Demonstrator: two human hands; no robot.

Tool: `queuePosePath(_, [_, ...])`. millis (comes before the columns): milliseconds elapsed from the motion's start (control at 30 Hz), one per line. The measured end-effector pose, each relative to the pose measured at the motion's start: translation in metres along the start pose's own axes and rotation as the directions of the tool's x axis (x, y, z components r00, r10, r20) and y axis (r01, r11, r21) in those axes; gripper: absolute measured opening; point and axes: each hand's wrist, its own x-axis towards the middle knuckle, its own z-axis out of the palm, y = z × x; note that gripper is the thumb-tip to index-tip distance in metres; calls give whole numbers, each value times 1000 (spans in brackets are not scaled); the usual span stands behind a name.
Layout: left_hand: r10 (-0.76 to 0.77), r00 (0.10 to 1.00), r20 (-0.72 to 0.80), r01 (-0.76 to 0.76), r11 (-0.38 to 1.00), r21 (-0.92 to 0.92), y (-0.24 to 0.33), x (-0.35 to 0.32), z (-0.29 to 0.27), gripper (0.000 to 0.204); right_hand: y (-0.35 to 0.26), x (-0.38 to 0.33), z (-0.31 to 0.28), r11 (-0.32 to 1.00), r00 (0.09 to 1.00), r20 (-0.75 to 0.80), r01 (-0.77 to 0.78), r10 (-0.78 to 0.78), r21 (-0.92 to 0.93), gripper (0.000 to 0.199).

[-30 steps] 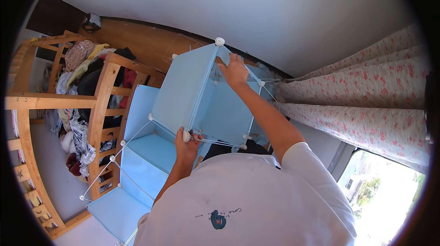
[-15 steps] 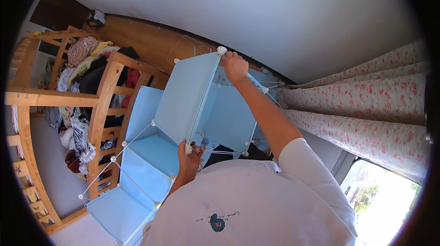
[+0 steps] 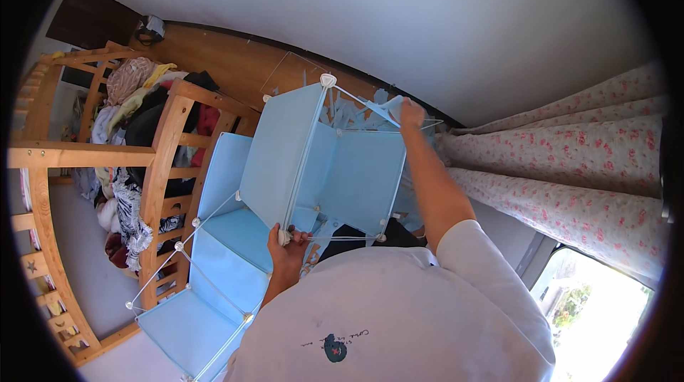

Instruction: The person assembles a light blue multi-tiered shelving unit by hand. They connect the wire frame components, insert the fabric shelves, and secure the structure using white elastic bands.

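A light blue cube shelf of panels (image 3: pixel 281 147), rods and white corner connectors stands before me. My left hand (image 3: pixel 286 248) is closed round a white connector (image 3: pixel 285 237) at the near lower corner of the upper cube. Farther right, my right hand (image 3: pixel 411 113) grips a light blue panel (image 3: pixel 388 106) by its far end. That panel is seen nearly edge-on or bunched, stretching toward the connector (image 3: pixel 328 81) at the cube's top corner. Below it the cube lies open, showing its inner blue panel (image 3: pixel 360 175). The right fingertips are partly hidden.
Left of the shelf is a wooden bunk bed (image 3: pixel 160 147) piled with clothes (image 3: pixel 135 118). Lower blue compartments (image 3: pixel 228 268) step down to the left. Flowered curtains (image 3: pixel 563 140) and a bright window (image 3: pixel 570 311) are on the right; loose blue pieces (image 3: pixel 349 113) lie behind the cube.
My right hand has moved right, away from the top corner connector, drawing a blue panel with it. The upper cube has shifted slightly left. My left hand keeps its grip on the lower connector.
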Motion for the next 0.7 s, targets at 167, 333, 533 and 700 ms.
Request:
queuePosePath(167, [15,1000,8,-15,1000,-8,-4,1,-10,36,45,16,-47,433,952,299,295,-60,-852,38])
queuePosePath(333, [8,1000,-3,-8,1000,-12,-1,0,-18,36,66,39,-90,233,949,302,274,95,-933,49])
queuePosePath(533, [6,1000,11,-6,1000,-25,22,7,-29,36,172,134,-188,594,988,-42,-124,149,-795,44])
queuePosePath(700, [28,1000,-5,-28,1000,11,11,6,-26,36,88,67,-119,871,995,22,98,-99,-482,60])
